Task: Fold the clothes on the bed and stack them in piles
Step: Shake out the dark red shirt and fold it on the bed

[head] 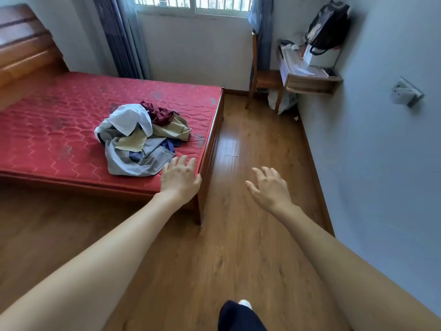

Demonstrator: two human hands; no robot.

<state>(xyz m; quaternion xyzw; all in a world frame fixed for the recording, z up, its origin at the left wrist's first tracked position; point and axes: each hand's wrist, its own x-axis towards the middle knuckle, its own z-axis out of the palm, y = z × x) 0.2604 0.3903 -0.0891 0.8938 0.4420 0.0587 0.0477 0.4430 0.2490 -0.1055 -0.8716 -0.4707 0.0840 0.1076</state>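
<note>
A: Nearest the camera, both arms reach out over the wood floor (238,211). Grip?
B: Left hand (180,179) spread, holding nothing, seen over the near right corner of the bed (47,130); contact unclear. Right hand (269,187) spread over the floor, empty, likely just approaching.
A: Clothes?
B: Unfolded clothes heap (143,137) on the mattress beside the left fingers. No piles yet. Chair (262,77) far right.

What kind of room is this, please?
Most likely a bedroom in a home. A wooden bed with a red mattress bears a loose heap of clothes, a curtained window stands behind, and a small wall shelf holds bags.
</note>
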